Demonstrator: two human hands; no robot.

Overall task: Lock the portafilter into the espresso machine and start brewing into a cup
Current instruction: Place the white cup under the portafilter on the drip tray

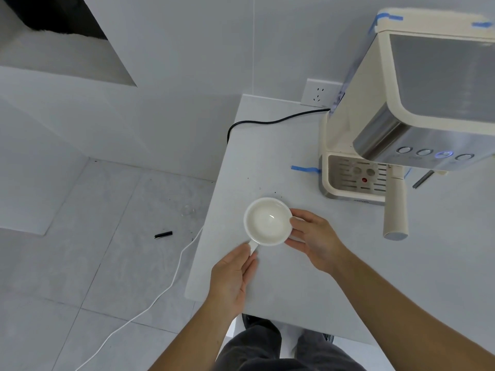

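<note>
A white empty cup (267, 221) stands on the grey counter (281, 145), left of and in front of the cream espresso machine (417, 108). My left hand (233, 277) pinches the cup's handle at its near-left side. My right hand (313, 238) wraps the cup's right wall with fingers and thumb. The portafilter sits in the machine's brew head, its cream handle (396, 210) pointing toward me over the drip tray (353, 180). One button (443, 154) on the steel panel glows blue.
A black power cord (267, 121) runs from the machine's back across the counter's far left edge. A wall socket (318, 93) sits behind. Blue tape (305, 168) marks the counter. A steam wand (423, 179) juts out right of the tray. On the floor lie a white cable (160, 290) and a black stick (163, 234).
</note>
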